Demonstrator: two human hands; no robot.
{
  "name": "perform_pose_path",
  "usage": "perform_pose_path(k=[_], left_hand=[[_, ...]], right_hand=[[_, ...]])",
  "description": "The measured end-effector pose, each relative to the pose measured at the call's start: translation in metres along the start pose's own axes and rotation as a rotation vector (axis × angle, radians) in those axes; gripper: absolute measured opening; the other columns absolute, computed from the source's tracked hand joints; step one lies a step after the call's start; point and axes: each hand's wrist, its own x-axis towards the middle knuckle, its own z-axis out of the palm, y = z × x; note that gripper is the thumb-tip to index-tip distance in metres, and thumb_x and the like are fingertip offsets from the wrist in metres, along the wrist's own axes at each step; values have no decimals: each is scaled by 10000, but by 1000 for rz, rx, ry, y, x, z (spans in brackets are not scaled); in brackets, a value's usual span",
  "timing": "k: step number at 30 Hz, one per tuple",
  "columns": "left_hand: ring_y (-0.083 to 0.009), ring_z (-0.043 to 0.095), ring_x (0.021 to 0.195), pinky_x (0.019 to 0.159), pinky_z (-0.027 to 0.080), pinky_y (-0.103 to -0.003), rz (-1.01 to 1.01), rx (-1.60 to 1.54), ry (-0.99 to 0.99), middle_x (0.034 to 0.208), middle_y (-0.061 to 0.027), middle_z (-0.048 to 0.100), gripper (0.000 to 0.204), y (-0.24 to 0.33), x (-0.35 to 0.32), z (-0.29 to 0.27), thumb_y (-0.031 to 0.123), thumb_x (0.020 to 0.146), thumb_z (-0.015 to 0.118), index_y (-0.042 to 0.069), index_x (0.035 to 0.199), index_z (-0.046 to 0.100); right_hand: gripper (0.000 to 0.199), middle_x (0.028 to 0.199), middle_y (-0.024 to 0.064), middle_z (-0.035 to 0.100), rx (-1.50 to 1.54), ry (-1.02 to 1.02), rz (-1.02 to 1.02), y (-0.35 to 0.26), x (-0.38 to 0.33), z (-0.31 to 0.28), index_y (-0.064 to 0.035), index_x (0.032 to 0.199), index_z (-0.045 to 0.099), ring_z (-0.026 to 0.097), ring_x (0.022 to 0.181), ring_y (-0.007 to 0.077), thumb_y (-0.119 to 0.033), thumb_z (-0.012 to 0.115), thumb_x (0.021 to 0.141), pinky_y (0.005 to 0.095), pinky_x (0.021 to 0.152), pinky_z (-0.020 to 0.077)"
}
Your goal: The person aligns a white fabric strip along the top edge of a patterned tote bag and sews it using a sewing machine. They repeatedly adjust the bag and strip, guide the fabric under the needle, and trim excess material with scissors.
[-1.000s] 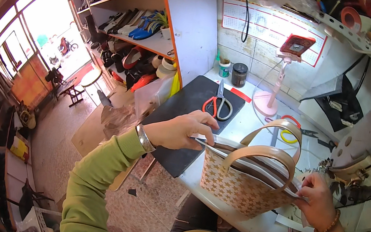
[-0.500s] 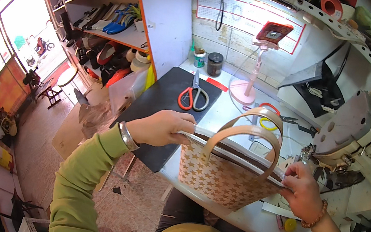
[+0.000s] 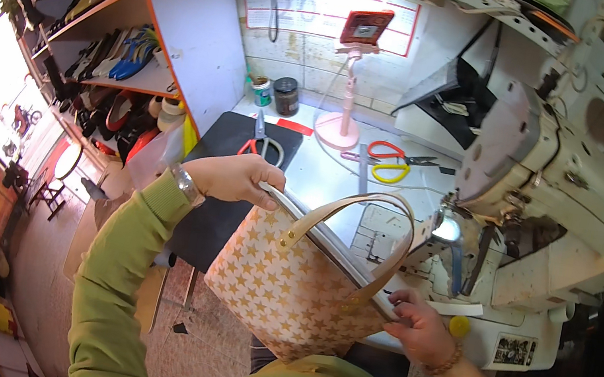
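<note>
A white handbag [image 3: 292,292] with gold stars hangs between my hands at the table's near edge, its star-printed side turned toward me. Two beige strap handles [image 3: 345,216] stand up from its rim. My left hand [image 3: 233,179] pinches the left end of the top edge, thumb on the near side. At the right end, my right hand [image 3: 419,329] grips the rim beside the zip edging. The bag is tilted, its right end lower than its left. Its inside is mostly hidden from view.
A white sewing machine [image 3: 514,153] stands on the right. On the white table lie red-and-yellow-handled scissors [image 3: 395,163], other scissors [image 3: 265,146] on a black mat [image 3: 194,206], and a pink phone stand [image 3: 341,127]. Shoe shelves [image 3: 126,85] rise at the left.
The handbag has come nearer to my body and tilted, its right end dropping. Both hands have kept hold of its rim. The whole view has swung to the right.
</note>
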Motion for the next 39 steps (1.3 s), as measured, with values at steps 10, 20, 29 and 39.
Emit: perform_pose_path(k=[10,20,29,39], left_hand=[[-192,587,812,752,472,-320,-35,234,-220,883,-94,634,291,25,89,26,170,820,708,-17,1023,617],[-236,594,831,750,465,-342,104,303,-297,903,-106,624,267,58,119,38,186,824,698,-8,994,629],[-254,623,835,761,476,-349,175,354,-323,905,-133,669,306,69,170,53,203,805,711,3,1026,641],[-264,610,819,743,464,-359,242,312,-308,854,-116,642,223,97,163,65,190,816,690,14,947,649]], right_hand=[[161,1118,125,503,177,241,76,84,-50,68,44,900,647,536,999,224,-100,665,830,305,848,455],[159,1205,150,482,-271,292,-223,97,-61,48,12,813,635,455,1104,340,-110,727,771,408,905,422],[165,1226,160,477,-220,283,-176,116,-72,40,-2,812,641,455,1115,332,-123,740,758,407,921,409],[326,1032,107,524,2,657,83,96,-99,-7,-32,1054,521,535,933,220,-53,605,740,340,811,463]])
